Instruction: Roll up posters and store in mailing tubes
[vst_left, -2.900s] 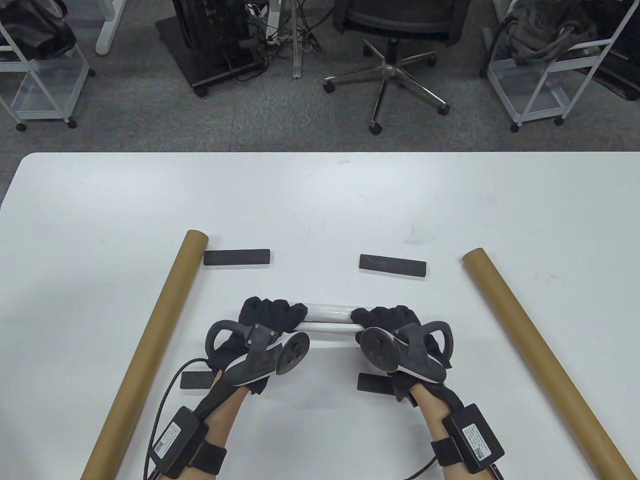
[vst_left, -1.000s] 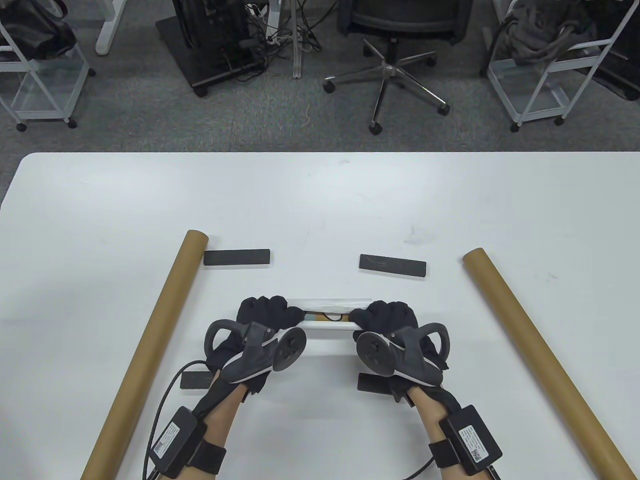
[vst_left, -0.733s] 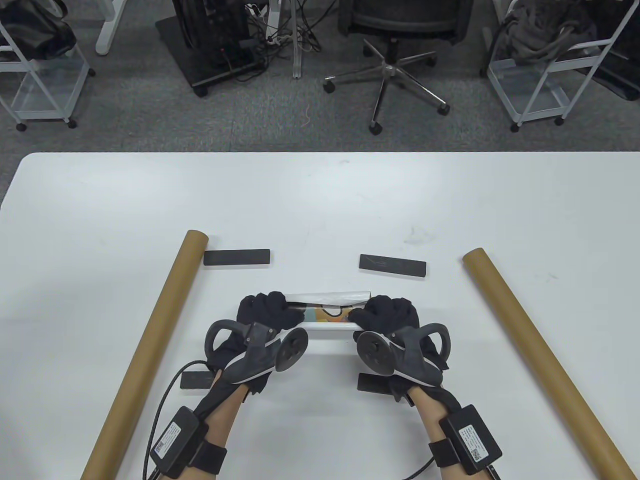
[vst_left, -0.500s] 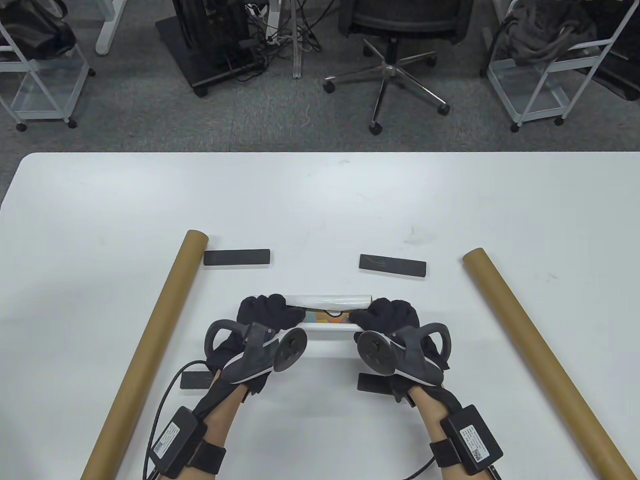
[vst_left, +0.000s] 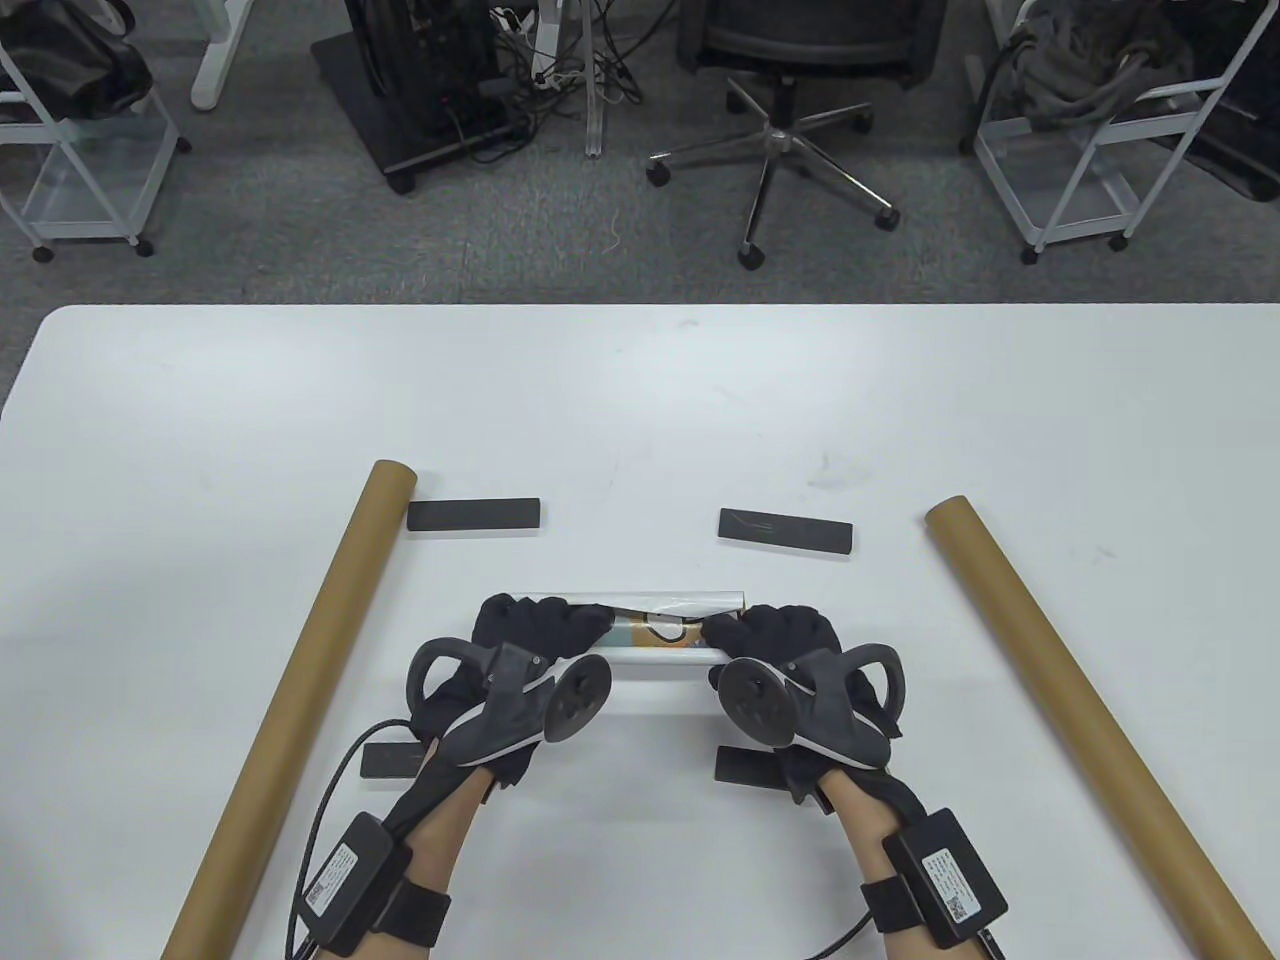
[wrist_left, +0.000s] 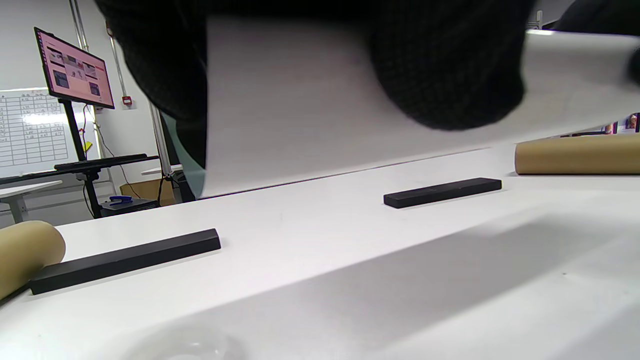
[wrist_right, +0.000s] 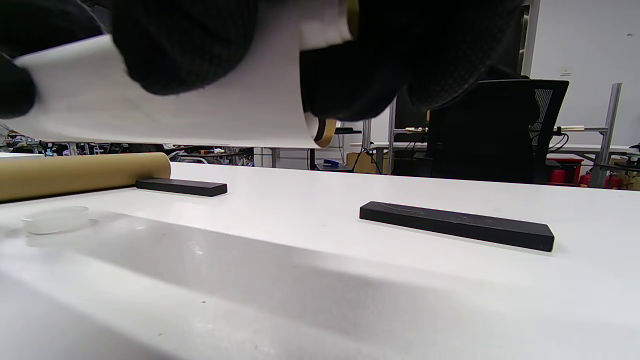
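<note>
Both hands are being kept curled round a partly rolled poster (vst_left: 660, 640) in the table view: the left hand (vst_left: 530, 640) is gripping its left end and the right hand (vst_left: 780, 645) its right end, so the roll is lying crosswise between them near the front of the white worktop (vst_left: 640, 400). A printed strip is being shown between the two curls. Two brown mailing tubes are lying well apart from it, the left tube (vst_left: 300, 700) and the right tube (vst_left: 1080, 700), with four black bars being seen around the hands, among them the far left bar (vst_left: 474, 515) and the far right bar (vst_left: 786, 531).

From the left wrist view, the poster's white back (wrist_left: 300, 105) is being held above the worktop, the gloved fingers (wrist_left: 445, 65) being wrapped over it.

From the right wrist view, the roll's open end (wrist_right: 325, 127) is being gripped by the fingers (wrist_right: 185, 45), clear of the worktop.
</note>
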